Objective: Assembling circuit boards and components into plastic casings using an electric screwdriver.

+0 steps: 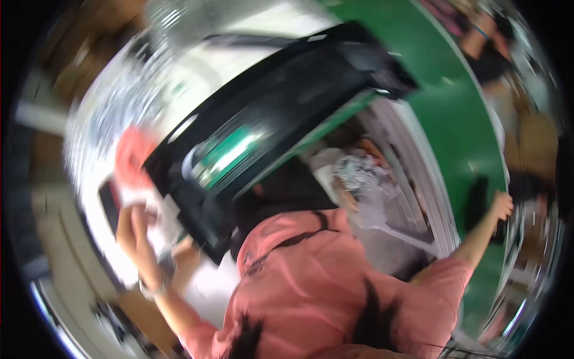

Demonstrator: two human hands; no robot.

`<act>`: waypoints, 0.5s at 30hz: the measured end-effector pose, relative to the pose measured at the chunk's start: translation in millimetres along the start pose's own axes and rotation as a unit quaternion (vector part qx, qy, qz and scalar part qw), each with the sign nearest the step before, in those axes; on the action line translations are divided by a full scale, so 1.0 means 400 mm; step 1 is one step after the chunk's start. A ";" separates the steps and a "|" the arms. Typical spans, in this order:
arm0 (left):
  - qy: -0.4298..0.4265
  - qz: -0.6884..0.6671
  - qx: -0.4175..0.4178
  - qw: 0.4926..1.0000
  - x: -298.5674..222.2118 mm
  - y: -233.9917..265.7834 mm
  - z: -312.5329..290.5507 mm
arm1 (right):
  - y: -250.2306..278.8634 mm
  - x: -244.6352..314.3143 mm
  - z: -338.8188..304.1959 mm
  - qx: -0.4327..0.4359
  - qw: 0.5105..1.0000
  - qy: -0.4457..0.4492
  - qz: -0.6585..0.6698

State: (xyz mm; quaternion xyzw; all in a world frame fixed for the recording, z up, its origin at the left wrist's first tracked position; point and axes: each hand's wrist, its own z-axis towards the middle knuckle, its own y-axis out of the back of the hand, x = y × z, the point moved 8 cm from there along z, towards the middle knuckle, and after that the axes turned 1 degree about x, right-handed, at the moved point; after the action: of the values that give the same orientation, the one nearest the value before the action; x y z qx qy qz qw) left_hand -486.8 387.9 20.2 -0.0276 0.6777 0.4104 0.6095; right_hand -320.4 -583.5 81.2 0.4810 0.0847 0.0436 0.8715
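Motion blurs much of the head view. A long black moulded panel (275, 90) lies at a slant in front of me, with a glossy patch reflecting green. Beyond its left end, my left hand (136, 224) is raised beside a coral-coloured item (134, 158) and a dark flat object (110, 206). Its fingers are smeared, so their grip is unclear. Far out to the right, my right hand (502, 206) is closed at the edge of the green surface (445, 90). What its curled fingers hold, if anything, is hidden.
Shiny clear wrapping (122, 99) lies at the left on a white surface (233, 66). Below the panel's right end, a bin-like space holds crumpled silvery material (365, 170) beside a pale frame (418, 155). Another person's arm (478, 36) shows at the upper right.
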 end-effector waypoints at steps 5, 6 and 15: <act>0.140 -0.146 0.014 0.979 0.132 -0.053 -0.070 | -0.200 -0.170 -0.096 0.226 0.965 -0.061 0.116; 0.123 -0.155 0.059 0.979 0.162 -0.106 -0.023 | -0.177 -0.184 -0.076 0.138 0.975 -0.117 0.131; -0.485 0.563 -0.139 0.655 0.126 -0.060 0.137 | -0.327 -0.500 0.054 0.193 0.934 -0.198 0.227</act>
State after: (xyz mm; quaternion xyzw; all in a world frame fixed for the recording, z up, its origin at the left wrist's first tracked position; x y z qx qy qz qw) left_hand -442.8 427.7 -30.7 0.4773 0.1065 0.7194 0.4932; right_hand -513.6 -702.6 3.0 0.6454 -0.1941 0.1274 0.7277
